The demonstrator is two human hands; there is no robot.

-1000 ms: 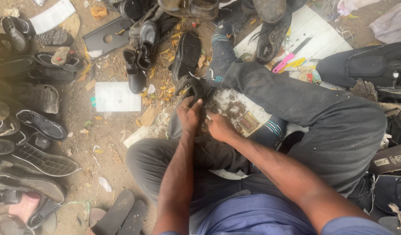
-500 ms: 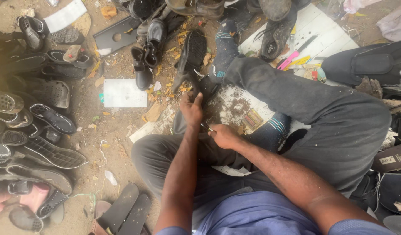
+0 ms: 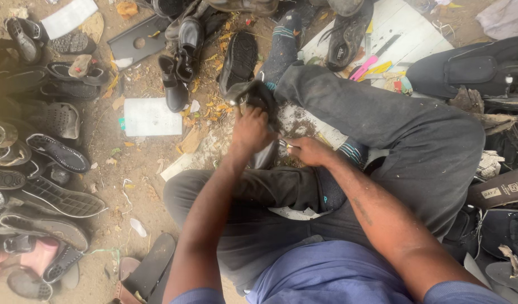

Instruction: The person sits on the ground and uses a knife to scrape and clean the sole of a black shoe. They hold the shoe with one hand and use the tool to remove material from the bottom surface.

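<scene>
I sit cross-legged on the ground in dark trousers. My left hand (image 3: pixel 252 130) grips a black shoe (image 3: pixel 253 94) that stands between my legs, its top under my fingers. Just to its right, my right hand (image 3: pixel 307 151) is closed around a small tool, most of which is hidden in my fist, its tip close to the shoe's lower side. A worn board (image 3: pixel 312 125) with dark specks lies under both hands, against my right leg.
Several worn shoes and sandals (image 3: pixel 56 152) are piled along the left. More black shoes (image 3: pixel 183 56) lie ahead, near a white sheet (image 3: pixel 152 117). A white board (image 3: pixel 405 34) with a pink tool (image 3: pixel 365 67) and scraps sits at the upper right; dark bags (image 3: pixel 473 70) lie at the right.
My left hand has shifted up onto the top of the black shoe. My right hand has moved slightly right and down. The view has drifted a little.
</scene>
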